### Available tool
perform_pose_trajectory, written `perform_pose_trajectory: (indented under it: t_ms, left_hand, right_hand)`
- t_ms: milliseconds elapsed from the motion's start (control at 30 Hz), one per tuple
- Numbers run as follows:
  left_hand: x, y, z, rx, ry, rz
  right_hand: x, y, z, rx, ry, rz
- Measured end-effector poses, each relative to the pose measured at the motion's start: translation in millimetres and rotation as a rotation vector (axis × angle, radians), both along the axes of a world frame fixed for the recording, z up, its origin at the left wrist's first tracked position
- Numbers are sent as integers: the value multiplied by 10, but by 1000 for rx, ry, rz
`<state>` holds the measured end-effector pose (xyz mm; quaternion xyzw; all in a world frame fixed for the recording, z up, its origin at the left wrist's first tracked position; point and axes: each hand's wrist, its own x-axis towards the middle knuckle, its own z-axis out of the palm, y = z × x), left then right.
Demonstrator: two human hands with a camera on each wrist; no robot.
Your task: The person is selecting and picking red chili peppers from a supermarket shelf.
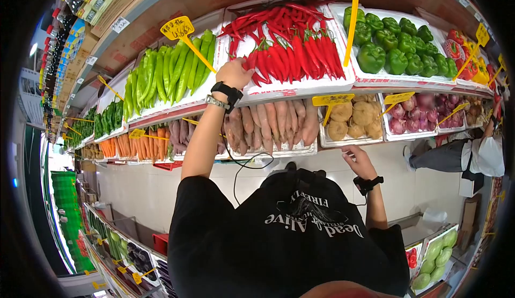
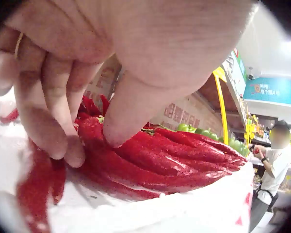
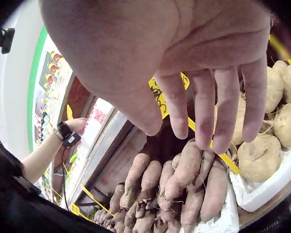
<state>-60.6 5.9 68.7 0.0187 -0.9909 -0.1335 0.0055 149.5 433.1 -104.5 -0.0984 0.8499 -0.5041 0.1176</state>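
My left hand (image 1: pixel 234 74) is at the left end of the red chili peppers (image 1: pixel 292 56) on a white tray. In the left wrist view, the thumb and curled fingers of my left hand (image 2: pixel 94 116) pinch around a red chili (image 2: pixel 89 133); another chili (image 2: pixel 36 194) lies blurred below the fingertips. My right hand (image 1: pixel 360 164) hangs with relaxed fingers and holds nothing, just in front of the tray of round tan roots (image 1: pixel 365 116). In the right wrist view, the spread fingers of my right hand (image 3: pixel 199 97) appear in front of the sweet potatoes (image 3: pixel 184 179).
Long green peppers (image 1: pixel 170 70) are left of the chilies, green bell peppers (image 1: pixel 399 45) to the right. Below are carrots (image 1: pixel 145 145), sweet potatoes (image 1: pixel 271 121) and onions (image 1: pixel 416 116). Yellow price signs (image 1: pixel 354 19) stand among the trays. A person (image 1: pixel 472 155) is at the right.
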Motion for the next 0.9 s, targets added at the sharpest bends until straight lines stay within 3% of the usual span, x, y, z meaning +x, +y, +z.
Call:
perform_pose_trajectory:
  t_ms: [167, 267, 400, 500, 600, 700, 900]
  left_hand:
    - [-153, -36, -107, 95, -24, -90]
    - [-217, -117, -124, 287, -216, -125]
    - [-333, -164, 82, 47, -168, -216]
    - [-447, 121, 595, 72, -65, -279]
    - [-1081, 314, 652, 274, 49, -375]
    - [-1489, 847, 839, 149, 135, -448]
    - [-2553, 1369, 323, -161, 138, -588]
  right_hand:
    - [94, 56, -15, -33, 0, -77]
    - [168, 131, -107, -43, 7, -126]
    - [207, 218, -188, -43, 2, -162]
    - [209, 240, -211, -54, 7, -187]
    - [195, 256, -172, -65, -4, -216]
    - [217, 283, -184, -61, -6, -250]
    - [456, 344, -58, -53, 5, -378]
